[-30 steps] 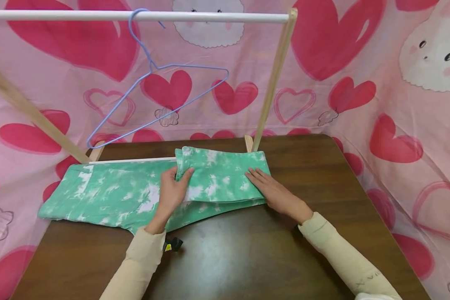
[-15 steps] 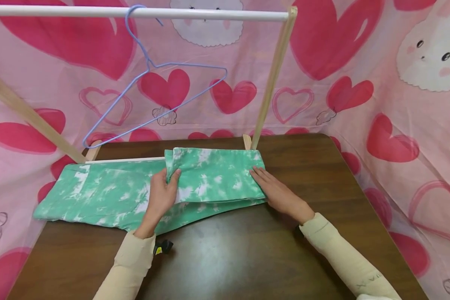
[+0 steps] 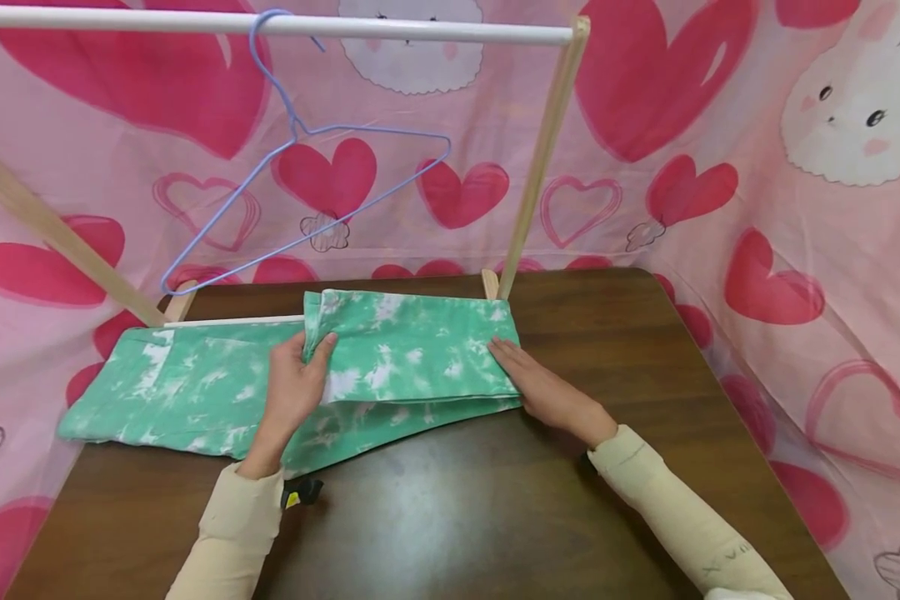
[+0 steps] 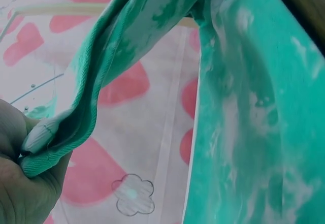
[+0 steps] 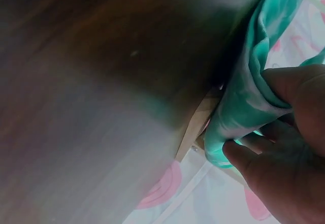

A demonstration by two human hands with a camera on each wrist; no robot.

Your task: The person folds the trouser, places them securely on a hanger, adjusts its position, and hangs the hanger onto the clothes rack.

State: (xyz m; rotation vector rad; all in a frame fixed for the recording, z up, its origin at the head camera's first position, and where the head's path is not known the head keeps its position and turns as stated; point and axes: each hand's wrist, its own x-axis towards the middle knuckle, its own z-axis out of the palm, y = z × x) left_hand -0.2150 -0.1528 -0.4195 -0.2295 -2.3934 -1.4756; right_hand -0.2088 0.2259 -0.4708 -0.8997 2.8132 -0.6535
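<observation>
Green and white tie-dye trousers (image 3: 187, 383) lie across the table, their leg part folded back to the left over the rest. My left hand (image 3: 296, 379) pinches the leg ends, thumb on top; in the left wrist view the layered hem (image 4: 61, 137) sticks out of its grip, raised off the cloth below. At the right-hand fold (image 3: 495, 333), my right hand (image 3: 551, 387) lies with its fingers over the cloth. The right wrist view shows the thumb (image 5: 292, 84) at the layered edge and the fingers on the other side of the folded cloth (image 5: 238, 107).
A blue wire hanger (image 3: 292, 137) hangs from the white rail (image 3: 420, 30) of a rack with wooden posts (image 3: 543, 158). The rack's lower white bar (image 3: 232, 320) runs just behind the trousers. The brown table (image 3: 435, 517) meets a pink heart-printed cloth (image 3: 645, 200) behind.
My left hand has moved left, carrying the leg ends along. The right hand stays by the fold, shifting slightly left at the end. The view has turned a little.
</observation>
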